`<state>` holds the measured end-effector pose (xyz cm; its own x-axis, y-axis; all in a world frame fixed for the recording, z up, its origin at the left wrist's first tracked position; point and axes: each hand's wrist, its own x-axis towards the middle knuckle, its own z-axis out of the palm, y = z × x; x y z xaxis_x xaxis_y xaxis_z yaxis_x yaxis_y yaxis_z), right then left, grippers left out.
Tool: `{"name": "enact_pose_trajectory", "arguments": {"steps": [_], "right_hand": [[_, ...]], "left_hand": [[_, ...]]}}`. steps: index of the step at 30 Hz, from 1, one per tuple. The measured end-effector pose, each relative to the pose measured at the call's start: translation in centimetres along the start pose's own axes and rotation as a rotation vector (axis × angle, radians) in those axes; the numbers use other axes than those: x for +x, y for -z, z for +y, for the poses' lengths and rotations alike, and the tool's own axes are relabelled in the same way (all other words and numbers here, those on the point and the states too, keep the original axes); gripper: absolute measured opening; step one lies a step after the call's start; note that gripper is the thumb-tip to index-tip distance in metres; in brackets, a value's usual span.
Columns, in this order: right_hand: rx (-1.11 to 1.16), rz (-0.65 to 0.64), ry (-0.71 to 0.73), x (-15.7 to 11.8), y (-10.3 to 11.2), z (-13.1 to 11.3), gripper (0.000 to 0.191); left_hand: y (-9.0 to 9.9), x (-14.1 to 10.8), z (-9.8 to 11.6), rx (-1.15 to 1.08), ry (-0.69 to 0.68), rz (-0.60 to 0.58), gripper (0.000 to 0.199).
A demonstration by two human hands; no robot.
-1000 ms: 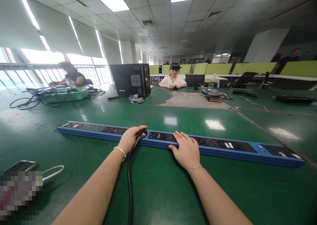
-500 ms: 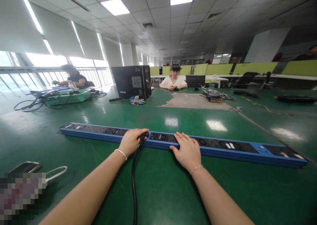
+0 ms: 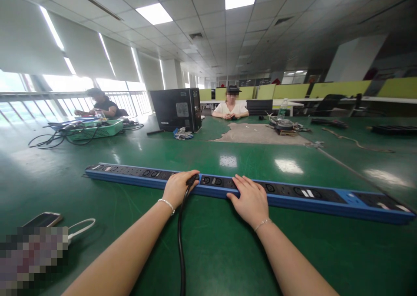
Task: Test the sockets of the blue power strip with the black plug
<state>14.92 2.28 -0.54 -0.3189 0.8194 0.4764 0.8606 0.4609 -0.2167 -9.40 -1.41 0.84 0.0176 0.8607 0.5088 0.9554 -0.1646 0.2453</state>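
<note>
Long, narrow power strip of blue metal with black socket panels [image 3: 213, 191]: lies lengthwise across the glossy green tabletop [image 3: 221, 252], sockets up, one end toward the left edge, the other toward the right edge.

Moulded black plug [image 3: 191, 181], on a thick black cable [image 3: 181, 244]: set against the strip's upper face, left of the middle, cable trailing toward the near edge. Depth in the socket: cannot tell, covered by the hand.

Left hand [image 3: 178, 189], bare: fingers curled around the plug, grasping. Right hand [image 3: 250, 200], bare: fingers laid flat over the strip, thumb at the near side, nothing clenched.

Step in hand, by judgement: working the plug at a socket, strip braced from the right. Seating or withdrawing: cannot tell. Next move, either way: calls for straight, even force on the plug and steady pressure against sliding.

Toward the near left corner: flat dark-screened phone [image 3: 44, 219], looped white cord [image 3: 81, 227]. Toward the far left corner: green plastic basket [image 3: 94, 131] of dark cables. Toward the far edge: large black box-shaped case [image 3: 177, 111], with grey-and-blue fabric gloves [image 3: 183, 134] just beside; farther right, clear bottle [image 3: 282, 109]. At the far edge: seated person in a pale top [image 3: 230, 109].
</note>
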Motion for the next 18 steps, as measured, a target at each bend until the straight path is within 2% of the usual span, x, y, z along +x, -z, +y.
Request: {"name": "enact_pose_trajectory", "arguments": {"steps": [6,18], "right_hand": [[-0.003,0.002,-0.002,0.0,-0.1,0.1,0.042],[-0.001,-0.013,-0.014,0.1,0.1,0.0,0.043]], "left_hand": [[-0.9,-0.3,0.5,-0.013,0.013,0.116,0.029],[-1.1,-0.1,0.8,-0.026,0.016,0.116,0.027]]}}
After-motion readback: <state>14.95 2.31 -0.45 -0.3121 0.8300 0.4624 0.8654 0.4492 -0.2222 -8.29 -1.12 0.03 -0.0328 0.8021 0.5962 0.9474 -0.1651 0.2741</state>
